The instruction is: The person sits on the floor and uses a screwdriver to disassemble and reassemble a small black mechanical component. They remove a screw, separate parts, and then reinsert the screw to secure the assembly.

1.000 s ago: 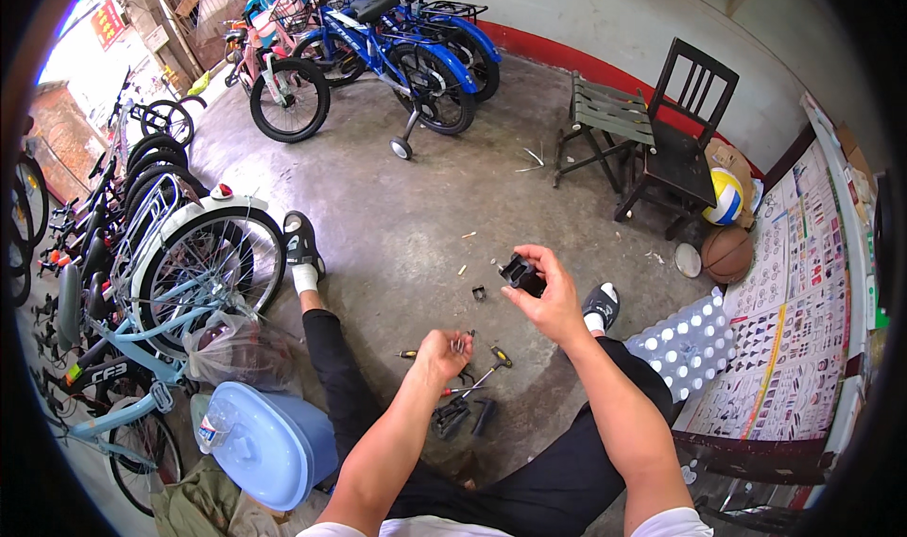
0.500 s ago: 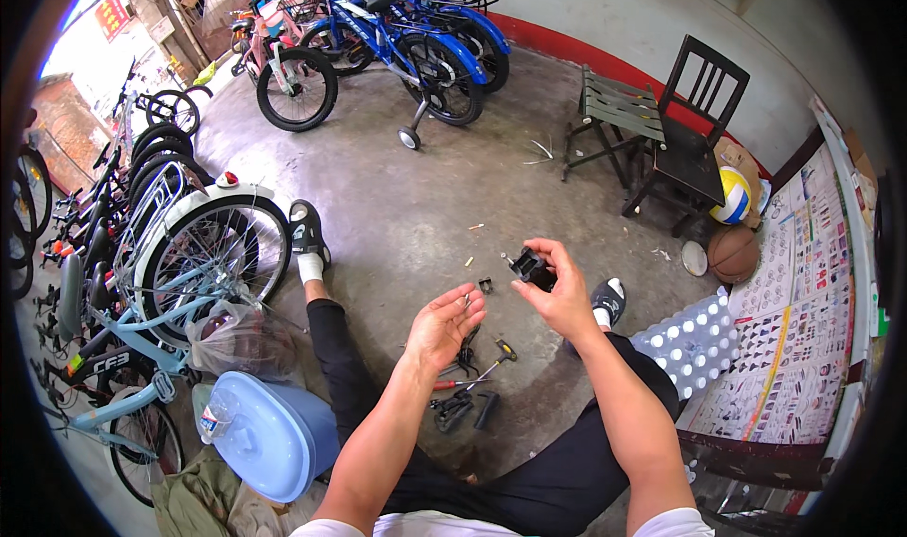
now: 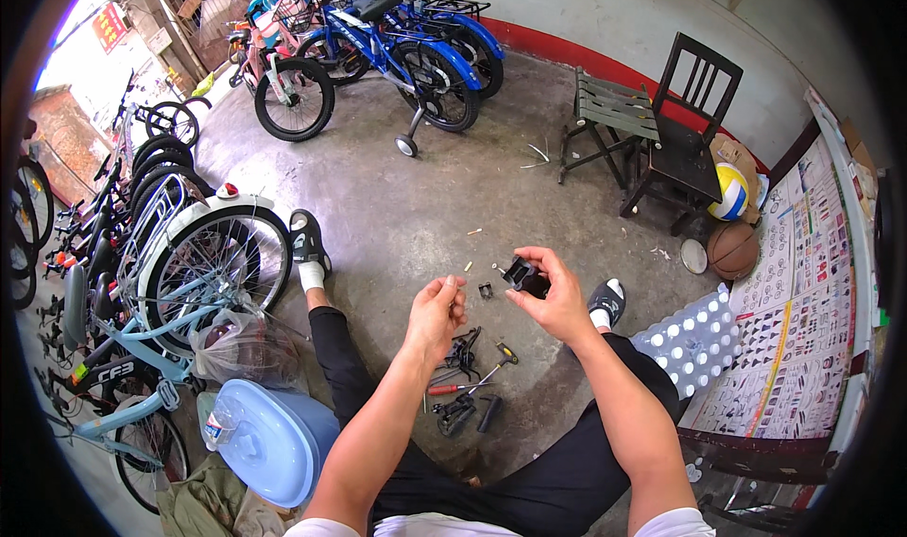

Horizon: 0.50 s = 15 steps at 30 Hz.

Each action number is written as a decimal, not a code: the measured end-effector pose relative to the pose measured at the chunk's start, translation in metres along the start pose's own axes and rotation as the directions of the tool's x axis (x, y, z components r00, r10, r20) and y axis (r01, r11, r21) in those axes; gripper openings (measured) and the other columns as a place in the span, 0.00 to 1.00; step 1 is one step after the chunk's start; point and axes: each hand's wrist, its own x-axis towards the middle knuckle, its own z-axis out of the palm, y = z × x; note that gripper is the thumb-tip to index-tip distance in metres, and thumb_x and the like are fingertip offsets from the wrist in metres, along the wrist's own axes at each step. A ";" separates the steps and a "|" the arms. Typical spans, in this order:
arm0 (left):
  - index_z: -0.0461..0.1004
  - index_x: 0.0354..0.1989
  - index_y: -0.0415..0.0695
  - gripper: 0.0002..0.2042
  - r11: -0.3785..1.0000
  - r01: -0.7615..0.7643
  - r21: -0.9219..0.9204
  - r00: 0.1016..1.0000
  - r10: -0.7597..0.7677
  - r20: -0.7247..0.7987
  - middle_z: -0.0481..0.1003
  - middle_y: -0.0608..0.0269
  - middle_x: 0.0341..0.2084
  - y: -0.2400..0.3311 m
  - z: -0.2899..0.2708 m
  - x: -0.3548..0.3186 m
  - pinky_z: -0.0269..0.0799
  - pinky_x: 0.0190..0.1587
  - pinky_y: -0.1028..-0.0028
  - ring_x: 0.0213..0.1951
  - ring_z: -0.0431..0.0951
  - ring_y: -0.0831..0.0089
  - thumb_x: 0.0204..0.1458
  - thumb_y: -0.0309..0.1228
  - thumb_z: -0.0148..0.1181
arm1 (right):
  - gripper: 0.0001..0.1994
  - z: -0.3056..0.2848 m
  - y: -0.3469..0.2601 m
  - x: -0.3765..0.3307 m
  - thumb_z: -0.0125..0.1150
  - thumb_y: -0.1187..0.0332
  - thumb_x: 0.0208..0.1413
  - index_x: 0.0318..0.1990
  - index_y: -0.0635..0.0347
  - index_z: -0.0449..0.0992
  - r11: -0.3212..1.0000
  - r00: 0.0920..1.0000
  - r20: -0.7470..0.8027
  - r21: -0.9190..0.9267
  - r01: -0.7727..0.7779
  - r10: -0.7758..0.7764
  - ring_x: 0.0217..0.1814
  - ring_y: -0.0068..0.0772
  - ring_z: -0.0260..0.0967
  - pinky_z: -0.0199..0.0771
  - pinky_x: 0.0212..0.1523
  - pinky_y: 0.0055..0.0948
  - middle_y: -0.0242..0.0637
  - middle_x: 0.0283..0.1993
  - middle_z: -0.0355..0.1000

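Observation:
My right hand grips a black bracket-like part between thumb and fingers, and a small shiny end sticks out at its left. Left of it, my left hand is closed in a pinch, thumb against the fingers; what it holds now is hidden. The hands are apart, above the floor. A small black clamp-like piece lies between them. Below are a tool with a yellow and black handle, a red-handled tool, a black cylinder and several black parts.
Bicycles crowd the left, a light blue one nearest. A blue lidded bin stands by my left leg. To the right are a bottle pack, basketball, black chair and folding stool. Blue bicycles stand far back.
My left hand has turned over and its fingers have closed; a small metal piece showed on them before. The right hand and its black part have shifted slightly left and down.

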 end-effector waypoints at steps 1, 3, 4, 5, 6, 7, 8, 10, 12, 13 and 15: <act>0.72 0.50 0.46 0.09 1.000 -0.001 -0.012 1.000 0.001 -0.004 0.74 0.70 0.30 0.007 0.007 -0.001 0.68 0.34 0.74 0.29 0.70 0.78 0.73 0.37 0.56 | 0.29 -0.001 -0.001 0.000 0.79 0.69 0.49 0.60 0.57 0.75 1.000 1.000 0.010 0.004 -0.011 0.011 0.52 0.39 0.77 0.77 0.55 0.37 0.41 0.51 0.76; 0.72 0.51 0.45 0.09 1.000 -0.011 -0.010 1.000 0.011 0.028 0.76 0.68 0.33 0.019 0.018 -0.002 0.70 0.36 0.75 0.31 0.72 0.78 0.73 0.36 0.55 | 0.29 -0.001 0.000 0.000 0.79 0.69 0.49 0.59 0.57 0.75 1.000 1.000 0.010 0.005 -0.012 0.012 0.52 0.39 0.77 0.77 0.55 0.37 0.41 0.50 0.76; 0.72 0.51 0.44 0.09 1.000 -0.018 0.003 0.998 0.018 0.064 0.76 0.67 0.35 0.025 0.021 -0.003 0.71 0.37 0.75 0.33 0.74 0.78 0.73 0.36 0.54 | 0.29 -0.001 0.000 0.000 0.78 0.69 0.49 0.59 0.57 0.75 1.000 1.000 0.012 0.007 -0.013 0.013 0.53 0.39 0.77 0.77 0.55 0.37 0.41 0.50 0.76; 0.72 0.51 0.44 0.09 1.000 -0.026 0.016 0.995 0.025 0.100 0.77 0.66 0.36 0.028 0.022 -0.003 0.72 0.37 0.75 0.34 0.75 0.78 0.73 0.35 0.54 | 0.29 -0.001 0.001 0.000 0.79 0.69 0.48 0.59 0.57 0.75 1.000 1.000 0.010 0.007 -0.007 0.007 0.53 0.39 0.77 0.77 0.55 0.37 0.41 0.50 0.76; 0.72 0.51 0.44 0.09 0.999 -0.038 0.023 0.990 0.035 0.136 0.78 0.65 0.37 0.031 0.022 -0.002 0.72 0.37 0.75 0.34 0.75 0.78 0.73 0.35 0.54 | 0.29 0.000 0.001 0.000 0.79 0.69 0.48 0.59 0.57 0.75 1.000 1.000 0.009 0.008 -0.001 0.001 0.53 0.39 0.77 0.77 0.55 0.38 0.41 0.50 0.76; 0.72 0.51 0.43 0.09 0.998 -0.050 0.029 0.984 0.044 0.173 0.78 0.65 0.37 0.033 0.021 -0.001 0.72 0.37 0.75 0.34 0.75 0.78 0.73 0.35 0.54 | 0.29 0.000 0.002 0.000 0.79 0.68 0.48 0.59 0.56 0.75 1.000 1.000 0.007 0.007 0.005 -0.005 0.53 0.39 0.77 0.77 0.55 0.38 0.41 0.50 0.76; 0.72 0.51 0.43 0.09 0.998 -0.062 0.034 0.976 0.053 0.209 0.78 0.65 0.38 0.035 0.020 -0.001 0.73 0.37 0.75 0.34 0.75 0.79 0.73 0.35 0.55 | 0.29 0.000 0.003 0.000 0.79 0.68 0.48 0.59 0.56 0.75 1.000 1.000 0.008 0.004 0.011 -0.011 0.53 0.39 0.77 0.77 0.55 0.38 0.41 0.50 0.76; 0.73 0.49 0.44 0.09 0.999 -0.027 -0.045 0.978 0.035 0.208 0.79 0.64 0.39 0.036 0.020 0.001 0.74 0.37 0.76 0.33 0.76 0.80 0.72 0.36 0.57 | 0.29 0.000 0.005 0.000 0.79 0.68 0.48 0.59 0.56 0.75 1.000 1.000 0.010 -0.002 0.021 -0.021 0.53 0.40 0.77 0.77 0.56 0.39 0.41 0.51 0.76; 0.73 0.47 0.45 0.08 0.988 0.034 -0.151 0.978 -0.002 0.209 0.81 0.63 0.40 0.035 0.018 0.002 0.74 0.37 0.77 0.33 0.77 0.81 0.71 0.36 0.59 | 0.29 0.001 0.007 0.000 0.79 0.68 0.48 0.59 0.56 0.76 0.999 1.000 0.005 -0.012 0.031 -0.031 0.53 0.41 0.77 0.77 0.56 0.40 0.41 0.51 0.76; 0.74 0.47 0.45 0.08 0.973 0.076 -0.218 0.977 -0.029 0.212 0.81 0.62 0.41 0.034 0.015 0.003 0.75 0.37 0.78 0.33 0.77 0.81 0.70 0.36 0.60 | 0.29 0.001 0.007 0.000 0.79 0.67 0.48 0.59 0.56 0.76 0.999 0.999 0.003 -0.017 0.036 -0.036 0.52 0.41 0.77 0.77 0.56 0.40 0.42 0.51 0.77; 0.74 0.45 0.45 0.07 0.950 0.115 -0.289 0.980 -0.060 0.192 0.81 0.61 0.42 0.030 0.011 0.006 0.75 0.36 0.78 0.32 0.77 0.82 0.69 0.35 0.62 | 0.29 0.001 0.005 0.000 0.78 0.70 0.51 0.61 0.58 0.74 0.999 0.999 0.027 -0.040 0.020 -0.019 0.57 0.35 0.77 0.75 0.58 0.36 0.40 0.54 0.77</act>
